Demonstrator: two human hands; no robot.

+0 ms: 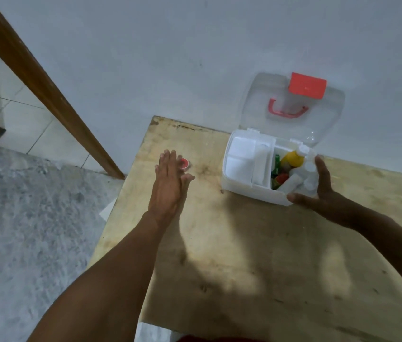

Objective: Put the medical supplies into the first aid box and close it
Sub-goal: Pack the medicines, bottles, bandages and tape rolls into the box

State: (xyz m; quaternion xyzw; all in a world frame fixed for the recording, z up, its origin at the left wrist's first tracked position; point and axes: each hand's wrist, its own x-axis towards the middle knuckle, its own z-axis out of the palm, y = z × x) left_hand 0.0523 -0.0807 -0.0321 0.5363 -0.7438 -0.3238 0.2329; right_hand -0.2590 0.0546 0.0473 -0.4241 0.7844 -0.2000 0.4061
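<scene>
One open first aid box [244,174] stands near the counter's [244,255] far edge, bottles inside. Right hand [323,191], fingers spread, cups its corner. Left hand [170,178], fingers flat and empty, hovers beside one red cap [184,163].

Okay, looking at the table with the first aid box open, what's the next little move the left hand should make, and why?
Probably lower the left hand and close its fingers on the small red item just beyond it. It looks like the only supply left out on the table; the first aid box already holds the yellow bottle and others, its lid stands open, and the right hand steadies it.
</scene>
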